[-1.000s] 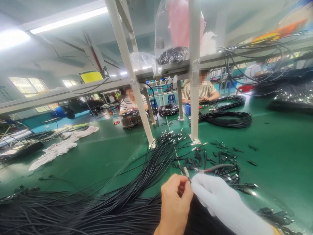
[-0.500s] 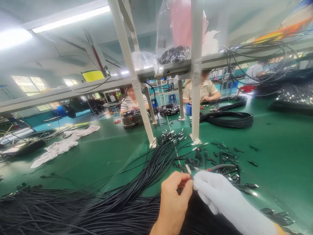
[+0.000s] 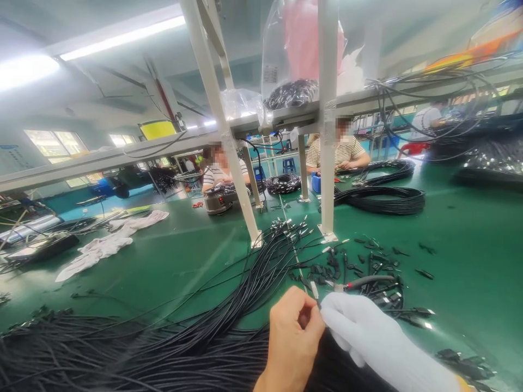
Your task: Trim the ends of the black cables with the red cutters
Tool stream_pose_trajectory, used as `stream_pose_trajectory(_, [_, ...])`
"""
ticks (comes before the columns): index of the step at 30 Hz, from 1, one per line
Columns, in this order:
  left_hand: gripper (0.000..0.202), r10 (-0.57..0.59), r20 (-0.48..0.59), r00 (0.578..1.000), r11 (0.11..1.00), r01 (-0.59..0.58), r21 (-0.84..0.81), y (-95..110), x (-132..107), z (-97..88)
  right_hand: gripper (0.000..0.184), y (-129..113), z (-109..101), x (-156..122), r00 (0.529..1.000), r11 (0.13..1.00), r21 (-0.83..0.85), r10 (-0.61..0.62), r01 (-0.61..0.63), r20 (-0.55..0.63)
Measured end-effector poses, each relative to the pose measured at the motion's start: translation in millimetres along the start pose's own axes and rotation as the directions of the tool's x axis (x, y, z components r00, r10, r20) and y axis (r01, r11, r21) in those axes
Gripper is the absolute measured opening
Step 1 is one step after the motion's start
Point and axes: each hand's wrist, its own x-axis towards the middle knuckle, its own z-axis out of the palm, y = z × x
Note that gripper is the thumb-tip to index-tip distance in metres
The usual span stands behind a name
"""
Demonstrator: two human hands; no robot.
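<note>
My bare left hand is closed in a pinch at the lower middle. A cable end with a silvery connector sticks up from between my two hands, its lower part hidden by fingers. My right hand, in a white glove, is also pinched closed on that cable end, touching the left fingertips. Beneath both hands lies a big bundle of black cables that runs to the left. Just past the right hand rest pliers with dark, red-marked handles, lying among small black pieces.
White shelf posts stand on the green table. Coiled black cables lie at the back right, a white cloth at the left. Two people in striped shirts sit across, by a dark machine.
The right hand has shifted slightly down, so the pliers' jaws show more. The connector stands a little lower between the hands. Both hands keep their pinch.
</note>
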Motion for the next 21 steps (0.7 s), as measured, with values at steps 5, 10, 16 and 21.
stream_pose_trajectory(5, [0.019,0.174,-0.108,0.979,0.973,-0.155,0.170,-12.5,0.2,3.7,0.029,2.4,0.3,-2.5,0.999,0.952,0.306,-0.015,0.000,0.049])
stream_pose_trajectory(10, [0.019,0.241,-0.195,0.951,0.947,-0.187,0.259,-20.6,5.5,-0.3,0.026,-3.9,-5.8,-5.4,0.993,0.895,0.445,-0.027,-0.026,0.112])
stream_pose_trajectory(16, [0.012,0.012,-0.049,0.999,1.000,-0.011,0.011,-8.6,4.3,-1.9,0.024,2.2,-8.0,3.6,0.998,0.924,0.381,-0.002,-0.023,0.064])
stream_pose_trajectory(21, [0.018,-0.169,0.056,0.984,0.931,0.178,-0.319,-8.7,6.8,0.3,0.031,14.6,-2.6,8.8,0.988,0.985,-0.170,-0.039,0.014,-0.148])
